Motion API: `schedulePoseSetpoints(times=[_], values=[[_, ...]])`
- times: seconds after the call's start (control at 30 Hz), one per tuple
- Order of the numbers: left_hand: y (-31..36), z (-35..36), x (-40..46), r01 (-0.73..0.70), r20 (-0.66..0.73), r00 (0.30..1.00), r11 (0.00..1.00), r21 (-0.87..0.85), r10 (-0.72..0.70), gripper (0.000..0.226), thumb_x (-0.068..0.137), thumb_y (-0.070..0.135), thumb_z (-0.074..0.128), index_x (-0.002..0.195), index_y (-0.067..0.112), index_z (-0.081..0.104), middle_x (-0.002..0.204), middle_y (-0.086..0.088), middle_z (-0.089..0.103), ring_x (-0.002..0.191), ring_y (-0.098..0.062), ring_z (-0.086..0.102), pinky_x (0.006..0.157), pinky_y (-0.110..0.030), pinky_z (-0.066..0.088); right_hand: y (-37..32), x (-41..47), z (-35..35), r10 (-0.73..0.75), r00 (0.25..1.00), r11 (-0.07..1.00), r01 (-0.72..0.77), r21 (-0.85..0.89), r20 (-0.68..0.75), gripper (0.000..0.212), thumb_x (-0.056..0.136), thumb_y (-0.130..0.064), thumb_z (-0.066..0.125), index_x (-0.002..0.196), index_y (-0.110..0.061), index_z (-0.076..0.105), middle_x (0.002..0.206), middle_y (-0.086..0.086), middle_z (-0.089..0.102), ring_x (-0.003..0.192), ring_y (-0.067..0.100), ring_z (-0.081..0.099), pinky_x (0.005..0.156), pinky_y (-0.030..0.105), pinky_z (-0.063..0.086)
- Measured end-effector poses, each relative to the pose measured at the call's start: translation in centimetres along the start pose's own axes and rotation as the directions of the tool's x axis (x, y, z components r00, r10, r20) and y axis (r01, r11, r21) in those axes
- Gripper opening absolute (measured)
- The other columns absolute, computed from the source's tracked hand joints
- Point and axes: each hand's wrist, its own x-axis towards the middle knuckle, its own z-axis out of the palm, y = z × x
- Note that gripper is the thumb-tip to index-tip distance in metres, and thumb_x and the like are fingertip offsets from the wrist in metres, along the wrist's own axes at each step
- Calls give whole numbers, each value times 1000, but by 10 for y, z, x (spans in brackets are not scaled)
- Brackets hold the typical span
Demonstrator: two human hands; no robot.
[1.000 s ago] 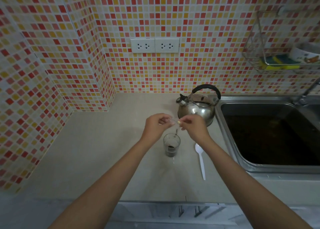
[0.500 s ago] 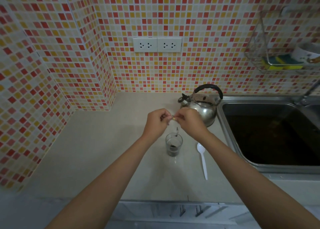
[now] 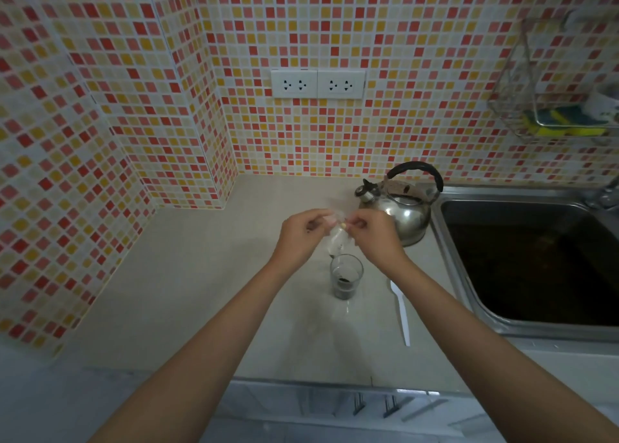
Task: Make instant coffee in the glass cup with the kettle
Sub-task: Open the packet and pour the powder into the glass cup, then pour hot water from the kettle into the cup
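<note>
A small glass cup (image 3: 346,276) stands on the beige counter with dark coffee powder at its bottom. Just above it hangs a small clear plastic sachet (image 3: 337,238), its lower corner pointing down toward the cup's mouth. My left hand (image 3: 301,235) and my right hand (image 3: 375,233) both pinch the sachet's top, close together. Behind my right hand sits a steel kettle (image 3: 403,208) with a black handle. A white plastic spoon (image 3: 400,312) lies on the counter to the right of the cup.
A steel sink (image 3: 522,328) fills the right side, with a tap at its far corner. A wire rack (image 3: 552,107) with sponges hangs on the tiled wall. Two wall sockets (image 3: 317,83) sit above the counter (image 3: 167,292).
Both hands have stayed over the cup, still working the sachet's top; they have drawn a little closer together. The view has shifted slightly. Cup, kettle and spoon have not moved.
</note>
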Motion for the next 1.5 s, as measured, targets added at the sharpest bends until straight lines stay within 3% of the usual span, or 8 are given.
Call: schedulePoseSetpoints(times=[0.13, 0.27, 0.47, 0.63, 0.87, 1.17, 1.33, 1.5], values=[[-13, -22, -20, 343, 116, 939, 913, -222, -325, 34, 82, 1, 71, 112, 10, 58, 75, -5, 64, 63, -14, 70, 70, -24, 55, -6, -9, 14, 203, 979, 938, -198, 285, 14, 10, 84, 2, 60, 89, 1, 68, 60, 2, 59, 49, 12, 54, 42, 7, 43], [-33, -44, -43, 394, 24, 913, 863, -317, -408, 31, 79, -7, 70, 100, 8, 53, 70, -12, 66, 52, -11, 70, 59, -17, 55, -7, -29, 50, 231, 973, 928, -227, 296, 22, 24, 75, 6, 63, 91, -12, 59, 62, 7, 59, 53, 20, 57, 56, 25, 51], [-81, -53, -50, 368, -191, 915, 929, 30, -356, 25, 71, -12, 72, 70, 12, 61, 63, -12, 65, 63, -25, 64, 61, -23, 53, 15, -46, 117, 92, 989, 994, -84, -74, 115, 19, 81, -2, 55, 96, -13, 60, 77, 11, 66, 73, 26, 63, 62, 30, 46], [-120, -40, -49, 409, -142, 912, 875, 259, -384, 11, 78, -4, 71, 86, -1, 77, 89, -16, 76, 82, -23, 71, 83, -31, 57, 38, -39, 150, 119, 947, 951, -23, -309, 297, 27, 86, -1, 48, 107, -2, 64, 112, 19, 65, 105, 33, 61, 86, 35, 48], [-134, -28, -51, 325, -80, 937, 768, 552, -339, 15, 82, 8, 63, 73, 10, 74, 89, -16, 73, 86, -25, 68, 79, -34, 52, 53, -34, 166, 71, 929, 857, 130, -499, 364, 29, 87, 7, 40, 109, 1, 59, 115, 21, 59, 106, 34, 57, 87, 40, 46], [-136, -18, -51, 134, -11, 974, 538, 832, -227, 20, 88, 18, 54, 91, 19, 74, 100, -3, 64, 98, -23, 58, 77, -34, 47, 60, -39, 164, -42, 914, 712, 311, -629, 404, 27, 88, 3, 38, 105, 2, 59, 116, 21, 53, 104, 37, 52, 80, 44, 43], [-137, -24, -48, 189, -93, 980, 662, 725, -177, 19, 84, 22, 63, 98, 18, 75, 99, -4, 67, 98, -24, 61, 81, -35, 51, 41, -50, 143, -45, 927, 822, 246, -513, 372, 27, 89, -9, 46, 112, -6, 59, 115, 16, 53, 102, 33, 55, 78, 40, 46], [-115, -33, -14, 153, -193, 980, 817, 556, -52, 13, 84, 15, 68, 95, 15, 75, 93, -7, 65, 91, -28, 62, 80, -38, 53, 14, -57, 75, -153, 987, 955, 158, -251, 39, 29, 82, -34, 65, 106, -19, 69, 99, 5, 65, 84, 24, 65, 72, 32, 52]])
